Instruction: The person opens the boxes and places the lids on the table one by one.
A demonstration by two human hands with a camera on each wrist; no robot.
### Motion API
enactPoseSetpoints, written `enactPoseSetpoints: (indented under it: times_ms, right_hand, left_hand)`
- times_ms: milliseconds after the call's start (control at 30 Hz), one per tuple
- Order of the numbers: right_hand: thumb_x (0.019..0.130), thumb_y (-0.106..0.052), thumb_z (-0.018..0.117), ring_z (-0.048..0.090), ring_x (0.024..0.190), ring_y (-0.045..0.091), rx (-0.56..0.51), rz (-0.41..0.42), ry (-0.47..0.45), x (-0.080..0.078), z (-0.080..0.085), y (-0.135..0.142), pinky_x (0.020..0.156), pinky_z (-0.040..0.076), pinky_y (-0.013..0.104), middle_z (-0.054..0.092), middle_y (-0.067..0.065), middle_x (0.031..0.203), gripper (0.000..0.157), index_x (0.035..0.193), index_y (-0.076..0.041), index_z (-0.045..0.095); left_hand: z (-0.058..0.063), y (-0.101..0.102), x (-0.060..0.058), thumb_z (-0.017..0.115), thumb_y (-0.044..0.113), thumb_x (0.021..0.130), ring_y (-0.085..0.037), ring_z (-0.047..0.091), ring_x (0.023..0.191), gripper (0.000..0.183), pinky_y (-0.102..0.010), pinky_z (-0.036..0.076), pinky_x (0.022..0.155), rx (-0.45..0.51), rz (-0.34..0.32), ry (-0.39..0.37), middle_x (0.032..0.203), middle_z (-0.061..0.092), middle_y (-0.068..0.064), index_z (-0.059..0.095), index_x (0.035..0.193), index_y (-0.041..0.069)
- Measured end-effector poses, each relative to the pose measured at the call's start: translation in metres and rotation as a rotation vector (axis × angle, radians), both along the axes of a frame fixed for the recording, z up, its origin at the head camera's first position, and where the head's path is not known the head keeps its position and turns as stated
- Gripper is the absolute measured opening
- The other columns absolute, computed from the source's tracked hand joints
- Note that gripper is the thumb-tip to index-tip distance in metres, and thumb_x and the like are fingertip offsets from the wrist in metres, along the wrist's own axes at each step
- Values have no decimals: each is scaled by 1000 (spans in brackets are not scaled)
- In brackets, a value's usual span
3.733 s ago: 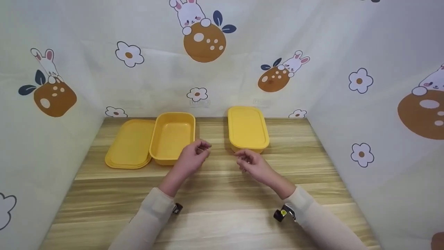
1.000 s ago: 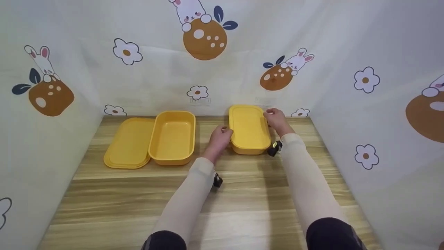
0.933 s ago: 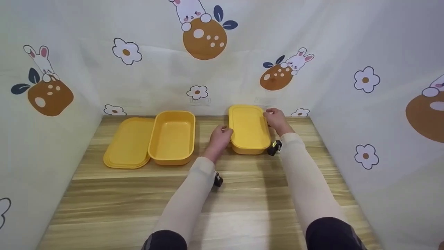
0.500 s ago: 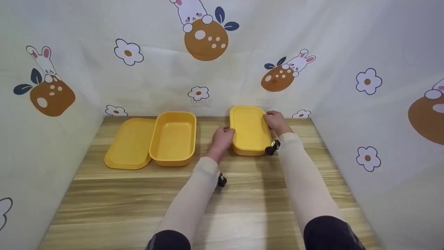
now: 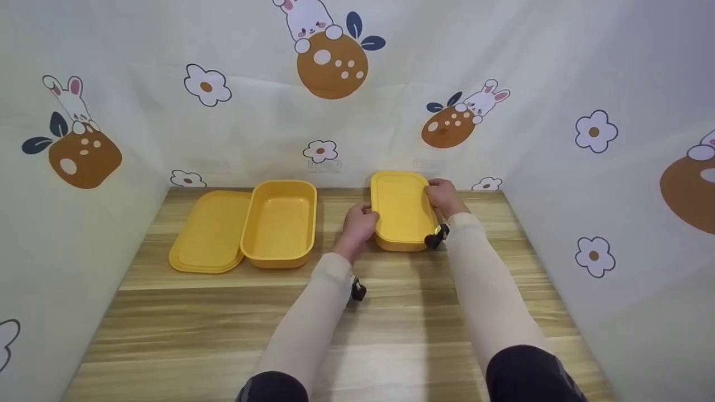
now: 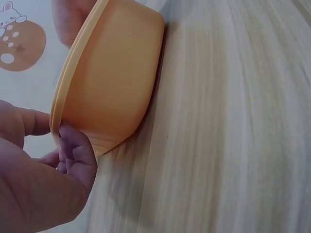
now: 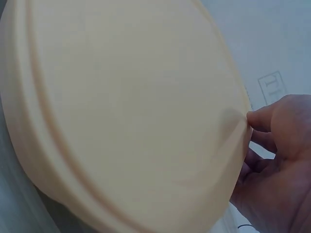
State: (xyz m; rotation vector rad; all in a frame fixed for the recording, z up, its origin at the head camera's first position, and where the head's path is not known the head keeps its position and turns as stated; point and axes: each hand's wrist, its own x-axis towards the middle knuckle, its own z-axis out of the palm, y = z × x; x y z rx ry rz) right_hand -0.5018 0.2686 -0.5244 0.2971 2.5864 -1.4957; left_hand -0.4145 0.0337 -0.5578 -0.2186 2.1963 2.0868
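Head view lays out along the bench (image 5: 391, 340), left to right, a loose yellow lid (image 5: 209, 234) against an open container (image 5: 279, 226), then the left hand (image 5: 358, 224), the lidded box (image 5: 403, 209) near the patterned backdrop (image 5: 251, 123), and the right hand (image 5: 444, 196) at its right edge. Left wrist view alone reveals the left hand's curled fingers under the rim (image 6: 71, 63), pinching it against the thumb; right wrist view alone reveals a crease (image 7: 234, 133) in the lid top beside the right hand's pinching thumb (image 7: 258, 118)
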Motion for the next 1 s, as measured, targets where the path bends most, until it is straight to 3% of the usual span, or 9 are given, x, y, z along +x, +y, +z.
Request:
enactPoseSetpoints:
  times_ms: [133,267,500,800,1000]
  right_hand:
    - [110,-13,48,57,125,30,-14,24,2,0,-1,2,111,51,43,58,21,152,53,160,3,51]
    - [113,-16,48,59,126,30,-58,24,-9,0,-3,5,111,52,44,58,21,153,52,161,1,51]
    - [118,-22,48,60,129,27,-210,-21,-89,1,-7,8,113,52,45,56,16,155,51,166,-7,47]
    - [119,-22,45,59,129,27,-310,-24,-134,4,-9,9,111,52,44,55,17,156,52,169,-9,41]
    - [119,-24,46,56,134,29,-326,-37,-161,1,-7,11,117,49,47,53,15,158,52,169,-12,43]
  left_hand:
    - [3,-3,2,59,4,104,-23,65,105,49,-31,57,86,45,-17,6,132,65,-18,57,152,-5]
    - [4,-7,1,60,4,104,-20,64,94,53,-32,55,76,146,-37,-52,136,64,-16,53,156,-1]
    - [0,-11,-4,62,1,102,-12,57,70,53,-31,50,66,303,-61,-125,106,66,-5,55,154,3]
    - [-4,-13,-5,62,2,104,-14,62,76,51,-29,52,70,360,-84,-158,118,69,-8,52,154,4]
    - [-4,-13,-6,62,2,102,-14,62,77,51,-30,52,70,380,-74,-161,108,67,-6,53,153,5]
